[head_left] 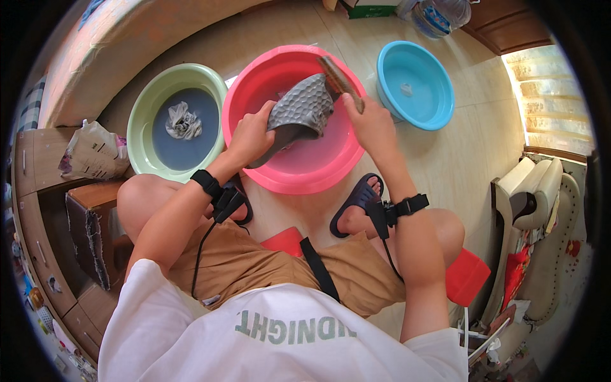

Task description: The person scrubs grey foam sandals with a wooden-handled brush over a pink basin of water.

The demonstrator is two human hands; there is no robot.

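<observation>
A grey slipper (299, 107) with a dimpled, honeycomb-like upper is held tilted over the pink basin (289, 184). My left hand (251, 135) is closed around its near left side. In my right hand (372, 124) is a scrubbing brush (340, 83) with a brown back, its far end raised and its bristle side against or close to the slipper's right end. Whether the bristles touch cannot be made out. Cloudy pinkish water (331, 149) lies in the basin below.
To the left stands a pale green basin (141, 156) with greyish water and a wet, light cloth (183, 121). A blue basin (447, 105) is at the far right. Cabinets (48, 235) line the left, a cream chair (541, 191) the right. Large plastic bottles (436, 18) stand at the back.
</observation>
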